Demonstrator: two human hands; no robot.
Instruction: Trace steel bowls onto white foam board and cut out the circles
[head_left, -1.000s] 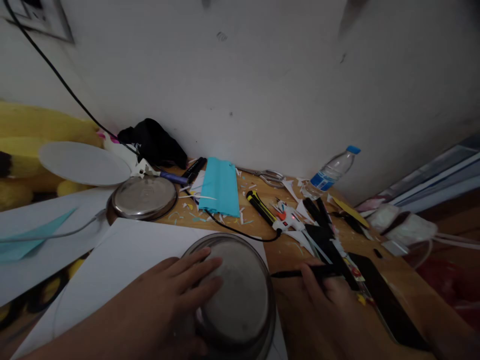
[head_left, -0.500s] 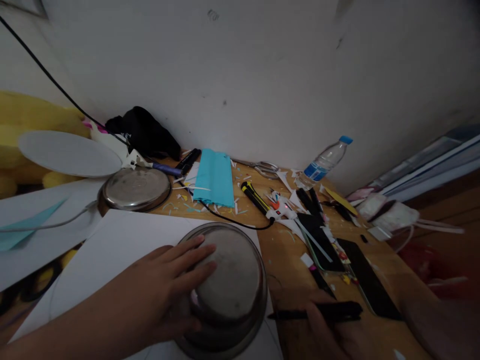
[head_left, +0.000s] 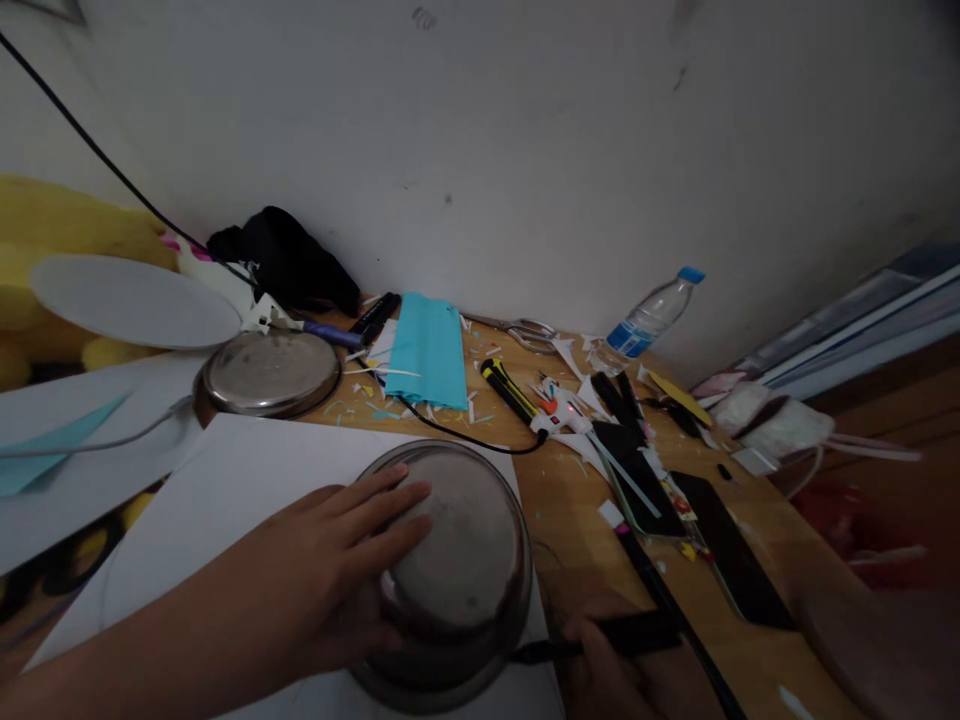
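An upturned metal bowl (head_left: 465, 560) rests on a large white sheet (head_left: 262, 470). My left hand (head_left: 352, 565) lies on the bowl's left side, fingers spread over its base and rim. At the bottom right, my right hand (head_left: 630, 665) is closed around a black pen (head_left: 630, 635). The pen points left, its tip beside the lower right rim of the bowl, over the sheet. Shadow hides part of my right hand.
Behind the sheet lie a second metal bowl (head_left: 274, 370), blue folded paper (head_left: 427, 350), a yellow-black cutter (head_left: 510, 390) and a glue gun (head_left: 562, 410). A bottle (head_left: 649, 320), two phones and paper scraps lie to the right.
My right hand has moved left with the pen, bringing its tip to the bowl's rim. My left hand has stayed on the bowl.
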